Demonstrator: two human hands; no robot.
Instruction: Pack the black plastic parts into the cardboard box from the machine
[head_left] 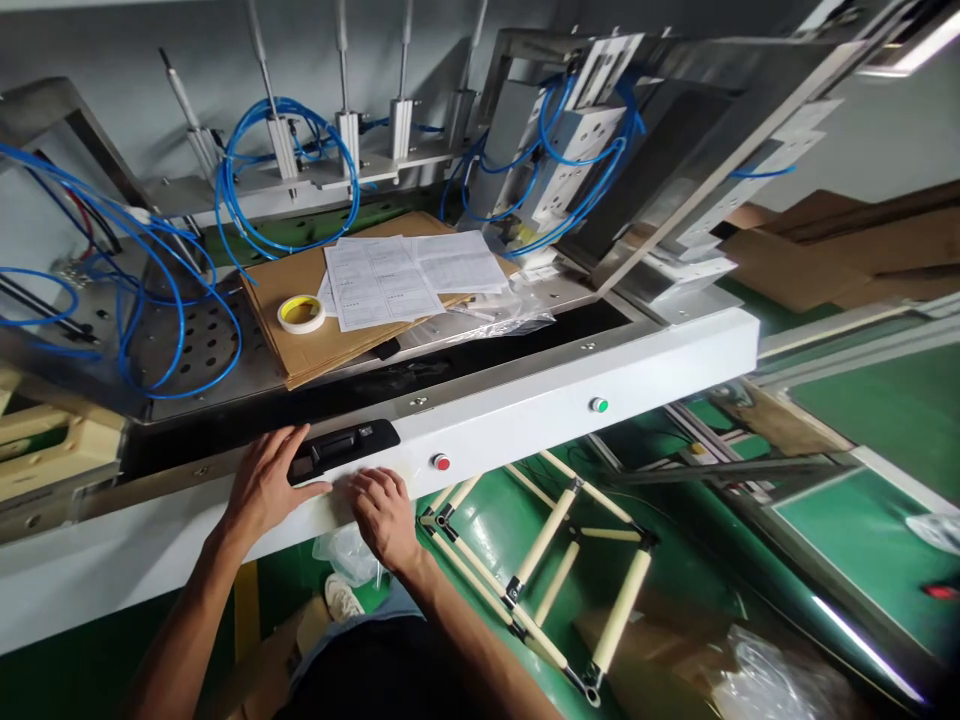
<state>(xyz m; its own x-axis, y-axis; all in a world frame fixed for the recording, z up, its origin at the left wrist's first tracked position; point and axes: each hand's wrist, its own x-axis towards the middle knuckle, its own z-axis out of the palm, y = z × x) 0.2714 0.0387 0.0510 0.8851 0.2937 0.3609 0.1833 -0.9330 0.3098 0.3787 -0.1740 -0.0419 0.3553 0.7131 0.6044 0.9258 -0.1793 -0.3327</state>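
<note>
Here, black handle [343, 447] just beside left hand [264, 487].

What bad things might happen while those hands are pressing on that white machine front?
1. The right hand rests close to the red button; a slip might press it.
2. The left hand lies by the black handle, under the raised lid; if the lid dropped, fingers might get pinched.
3. The papers and tape roll lie loose on tilted cardboard and might slide off.

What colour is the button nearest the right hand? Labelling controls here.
Red button, just beside the right hand; head view.
</note>
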